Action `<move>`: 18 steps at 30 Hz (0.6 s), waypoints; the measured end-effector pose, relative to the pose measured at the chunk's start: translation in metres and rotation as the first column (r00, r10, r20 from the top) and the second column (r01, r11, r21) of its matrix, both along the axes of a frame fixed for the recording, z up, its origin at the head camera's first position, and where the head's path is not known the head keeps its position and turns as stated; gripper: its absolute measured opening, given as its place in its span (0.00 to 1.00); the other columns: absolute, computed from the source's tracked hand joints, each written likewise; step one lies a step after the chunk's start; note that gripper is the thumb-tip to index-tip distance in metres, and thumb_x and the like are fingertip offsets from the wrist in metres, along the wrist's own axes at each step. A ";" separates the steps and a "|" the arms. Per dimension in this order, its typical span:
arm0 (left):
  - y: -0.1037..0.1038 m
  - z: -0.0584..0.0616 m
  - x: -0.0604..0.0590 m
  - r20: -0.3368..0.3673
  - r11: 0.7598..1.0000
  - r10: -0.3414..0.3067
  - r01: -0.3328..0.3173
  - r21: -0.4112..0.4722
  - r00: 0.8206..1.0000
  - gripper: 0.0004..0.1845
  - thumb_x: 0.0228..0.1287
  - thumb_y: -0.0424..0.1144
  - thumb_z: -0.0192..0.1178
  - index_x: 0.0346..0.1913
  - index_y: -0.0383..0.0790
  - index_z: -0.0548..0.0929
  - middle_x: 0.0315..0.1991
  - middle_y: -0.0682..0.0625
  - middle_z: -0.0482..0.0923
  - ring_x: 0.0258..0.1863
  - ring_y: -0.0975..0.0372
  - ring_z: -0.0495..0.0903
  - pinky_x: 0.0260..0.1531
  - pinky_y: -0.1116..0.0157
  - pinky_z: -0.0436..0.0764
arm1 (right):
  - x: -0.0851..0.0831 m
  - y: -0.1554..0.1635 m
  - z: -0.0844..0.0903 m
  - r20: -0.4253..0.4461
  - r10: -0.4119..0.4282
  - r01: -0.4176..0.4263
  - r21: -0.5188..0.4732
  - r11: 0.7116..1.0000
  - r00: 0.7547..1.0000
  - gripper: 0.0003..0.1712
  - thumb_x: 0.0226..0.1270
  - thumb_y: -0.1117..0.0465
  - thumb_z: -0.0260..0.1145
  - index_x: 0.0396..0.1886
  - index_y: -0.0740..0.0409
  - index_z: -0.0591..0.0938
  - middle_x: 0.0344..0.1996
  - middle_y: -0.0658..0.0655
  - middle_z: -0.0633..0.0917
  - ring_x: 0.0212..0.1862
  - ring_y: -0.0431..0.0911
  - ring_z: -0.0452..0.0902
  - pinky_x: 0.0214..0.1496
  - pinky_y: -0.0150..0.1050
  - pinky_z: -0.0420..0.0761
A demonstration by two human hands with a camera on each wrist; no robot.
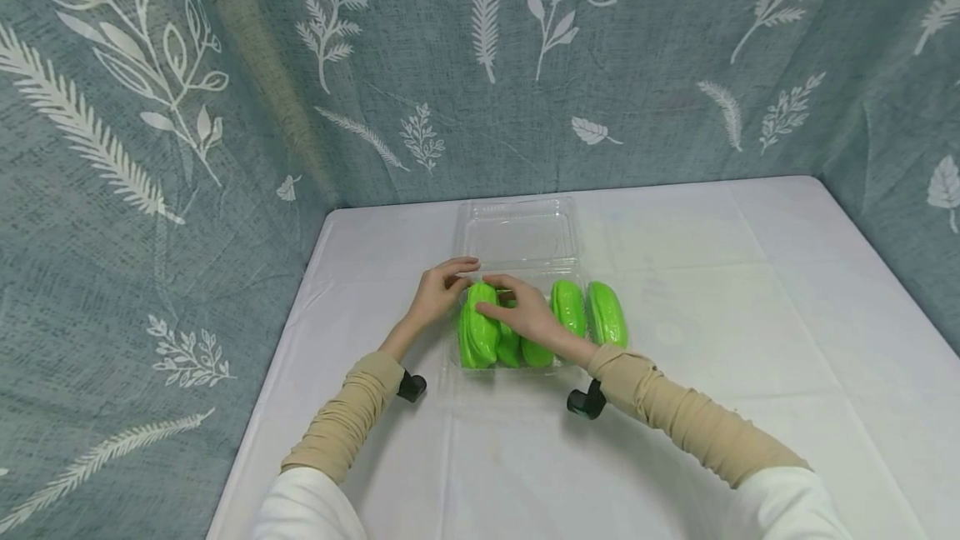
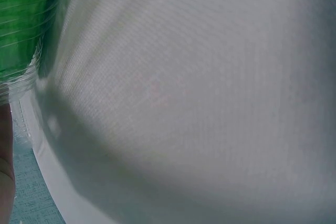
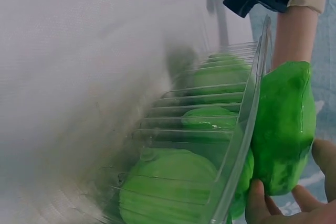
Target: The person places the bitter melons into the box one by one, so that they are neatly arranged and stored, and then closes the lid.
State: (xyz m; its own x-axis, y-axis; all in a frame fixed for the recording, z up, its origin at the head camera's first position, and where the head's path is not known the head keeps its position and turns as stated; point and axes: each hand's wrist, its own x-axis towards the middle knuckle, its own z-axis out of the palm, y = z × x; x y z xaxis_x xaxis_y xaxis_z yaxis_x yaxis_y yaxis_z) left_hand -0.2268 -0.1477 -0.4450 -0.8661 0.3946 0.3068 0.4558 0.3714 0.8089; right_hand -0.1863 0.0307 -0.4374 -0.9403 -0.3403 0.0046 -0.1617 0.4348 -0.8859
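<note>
A clear plastic hinged container stands on the table with its lid laid back. Glossy green, lengthwise-ridged pieces that look like star fruit lie side by side in it. My right hand pinches one star fruit between thumb and fingers at the container's left end, over another one. In the right wrist view this held star fruit shows above the container's rim. My left hand is at the container's left back corner, fingers loosely bent, fingertips close to the held star fruit's far end.
Another green star fruit lies on the white tablecloth just right of the container. Black wrist cameras hang below both forearms. A patterned blue-grey curtain stands behind the table and along its sides.
</note>
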 end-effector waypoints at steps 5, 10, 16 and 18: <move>0.000 0.001 0.000 0.001 1.000 0.001 -0.001 -0.003 1.000 0.14 0.58 0.20 0.52 0.47 0.22 0.76 0.52 0.31 0.71 0.42 0.46 0.78 0.41 0.57 0.80 | 0.000 0.000 -0.001 -0.001 -0.017 0.017 -0.014 1.000 1.000 0.30 0.59 0.51 0.62 0.60 0.55 0.70 0.57 0.55 0.73 0.52 0.52 0.74 0.50 0.42 0.78; 0.001 0.001 0.001 0.013 1.000 0.009 -0.009 -0.015 1.000 0.14 0.58 0.20 0.52 0.48 0.22 0.76 0.52 0.31 0.71 0.41 0.46 0.78 0.41 0.58 0.81 | 0.000 0.002 -0.003 0.002 -0.034 0.034 -0.016 0.999 0.999 0.30 0.59 0.51 0.63 0.60 0.55 0.70 0.57 0.56 0.74 0.52 0.51 0.74 0.49 0.41 0.79; 0.000 -0.001 -0.001 0.010 1.000 0.003 -0.003 -0.004 1.000 0.14 0.58 0.20 0.52 0.47 0.21 0.76 0.52 0.31 0.71 0.40 0.45 0.78 0.41 0.57 0.81 | 0.001 0.003 -0.001 0.012 -0.040 0.041 -0.045 0.998 0.999 0.30 0.59 0.52 0.63 0.60 0.56 0.70 0.56 0.58 0.74 0.52 0.52 0.74 0.49 0.43 0.79; -0.001 -0.005 -0.004 0.005 1.000 0.006 -0.006 -0.008 1.000 0.14 0.58 0.20 0.52 0.47 0.22 0.76 0.52 0.32 0.72 0.40 0.46 0.79 0.40 0.59 0.81 | 0.002 0.004 0.000 0.013 -0.043 0.044 -0.060 0.997 0.999 0.30 0.59 0.52 0.63 0.60 0.56 0.70 0.56 0.59 0.74 0.52 0.53 0.74 0.48 0.43 0.79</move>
State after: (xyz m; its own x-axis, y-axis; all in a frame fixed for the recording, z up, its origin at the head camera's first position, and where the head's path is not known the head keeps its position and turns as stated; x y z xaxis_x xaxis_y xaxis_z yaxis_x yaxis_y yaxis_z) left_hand -0.2308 -0.1489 -0.4502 -0.8697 0.3921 0.2997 0.4499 0.3800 0.8082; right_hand -0.1846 0.0349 -0.4378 -0.9543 -0.2987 0.0122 -0.1329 0.3872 -0.9124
